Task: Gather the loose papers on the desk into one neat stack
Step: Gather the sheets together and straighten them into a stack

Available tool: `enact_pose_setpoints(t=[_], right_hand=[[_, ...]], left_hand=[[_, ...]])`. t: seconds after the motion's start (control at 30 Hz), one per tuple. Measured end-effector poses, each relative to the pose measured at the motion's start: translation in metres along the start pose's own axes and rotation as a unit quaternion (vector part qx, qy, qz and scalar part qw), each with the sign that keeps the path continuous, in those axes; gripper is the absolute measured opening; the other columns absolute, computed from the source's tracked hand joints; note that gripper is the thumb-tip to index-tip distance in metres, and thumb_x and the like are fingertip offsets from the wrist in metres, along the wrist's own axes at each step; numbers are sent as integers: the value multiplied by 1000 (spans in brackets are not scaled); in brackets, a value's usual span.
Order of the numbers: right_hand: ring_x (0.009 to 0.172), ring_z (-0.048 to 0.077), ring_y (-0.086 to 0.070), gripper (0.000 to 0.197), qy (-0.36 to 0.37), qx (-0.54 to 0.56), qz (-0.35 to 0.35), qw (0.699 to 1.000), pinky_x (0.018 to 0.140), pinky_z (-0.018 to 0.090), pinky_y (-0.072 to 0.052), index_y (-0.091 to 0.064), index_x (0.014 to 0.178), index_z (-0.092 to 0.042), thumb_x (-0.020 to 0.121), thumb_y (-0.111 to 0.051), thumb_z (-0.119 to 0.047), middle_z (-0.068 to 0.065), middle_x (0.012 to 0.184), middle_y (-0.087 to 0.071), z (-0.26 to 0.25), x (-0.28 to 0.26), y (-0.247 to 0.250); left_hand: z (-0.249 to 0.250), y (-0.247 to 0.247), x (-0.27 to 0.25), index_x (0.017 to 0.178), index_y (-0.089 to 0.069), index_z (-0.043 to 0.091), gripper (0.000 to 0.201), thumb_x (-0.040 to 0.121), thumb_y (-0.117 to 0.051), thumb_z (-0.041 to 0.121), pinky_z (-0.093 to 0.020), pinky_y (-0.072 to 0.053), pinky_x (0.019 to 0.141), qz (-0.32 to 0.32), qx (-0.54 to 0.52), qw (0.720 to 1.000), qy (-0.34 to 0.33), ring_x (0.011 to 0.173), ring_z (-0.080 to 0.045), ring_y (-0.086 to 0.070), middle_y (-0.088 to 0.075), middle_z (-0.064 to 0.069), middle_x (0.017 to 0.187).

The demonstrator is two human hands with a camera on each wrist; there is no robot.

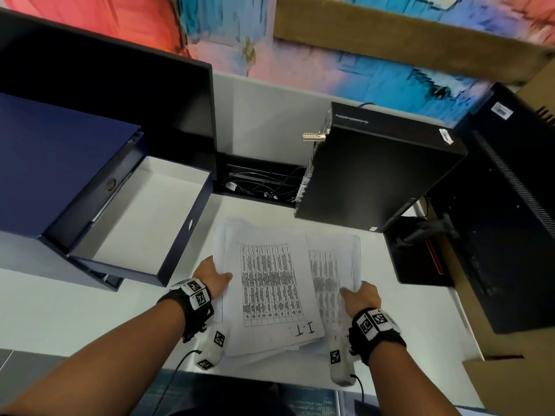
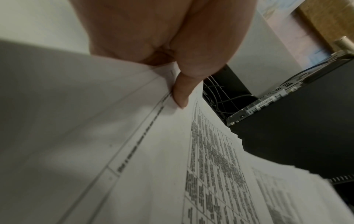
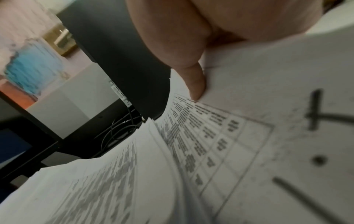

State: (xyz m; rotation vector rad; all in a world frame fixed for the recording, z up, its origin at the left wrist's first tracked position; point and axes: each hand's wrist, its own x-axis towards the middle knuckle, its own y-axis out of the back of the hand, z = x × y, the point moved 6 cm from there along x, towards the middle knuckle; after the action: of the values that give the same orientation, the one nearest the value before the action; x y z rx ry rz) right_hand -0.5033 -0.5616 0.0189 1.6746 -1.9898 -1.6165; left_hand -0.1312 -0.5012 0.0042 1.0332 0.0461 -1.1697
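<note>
A loose pile of white printed papers (image 1: 279, 283) lies on the white desk (image 1: 75, 310) in front of me, the top sheet a table with "I.T." handwritten on it. My left hand (image 1: 214, 274) grips the pile's left edge, thumb on top of the sheets (image 2: 180, 97) and fingers hidden below. My right hand (image 1: 359, 292) grips the right-hand sheets (image 1: 333, 265), thumb (image 3: 195, 84) pressed on the paper (image 3: 249, 106), fingers out of sight underneath. The sheets are fanned and unaligned, and those on the right curl upward.
An open dark blue box file (image 1: 141, 223) with an empty white inside stands at the left. A black computer case (image 1: 378, 175) with a brass padlock (image 1: 313, 136) stands right behind the papers. A cable slot (image 1: 261, 184) lies between them, a monitor (image 1: 120, 94) behind.
</note>
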Motion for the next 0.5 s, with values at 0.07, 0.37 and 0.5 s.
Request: enact_pose_setpoints(t=[0.07, 0.37, 0.5], right_hand=[[99, 33, -64, 46, 7, 12, 15, 1000, 74, 27, -46, -57, 124, 2, 89, -68, -26, 19, 119, -64, -3, 3, 13], [126, 34, -54, 67, 0, 26, -24, 999, 95, 31, -46, -35, 149, -5, 92, -65, -23, 17, 144, -50, 0, -6, -4], [108, 35, -64, 48, 32, 19, 17, 999, 83, 29, -52, -54, 133, -3, 89, -66, -20, 20, 126, -63, -10, -12, 12]], left_hand=[[0, 1, 0, 135, -45, 0, 58, 88, -68, 25, -36, -45, 101, 1, -6, 1000, 4, 123, -33, -54, -53, -16, 137], [2, 2, -2, 123, -52, 1, 46, 87, -68, 22, -35, -49, 91, 0, -2, 1000, 2, 111, -33, -60, -60, -15, 124], [4, 0, -2, 119, -55, 2, 37, 88, -67, 18, -28, -43, 81, 1, -4, 1000, -8, 103, -29, -59, -62, -14, 121]])
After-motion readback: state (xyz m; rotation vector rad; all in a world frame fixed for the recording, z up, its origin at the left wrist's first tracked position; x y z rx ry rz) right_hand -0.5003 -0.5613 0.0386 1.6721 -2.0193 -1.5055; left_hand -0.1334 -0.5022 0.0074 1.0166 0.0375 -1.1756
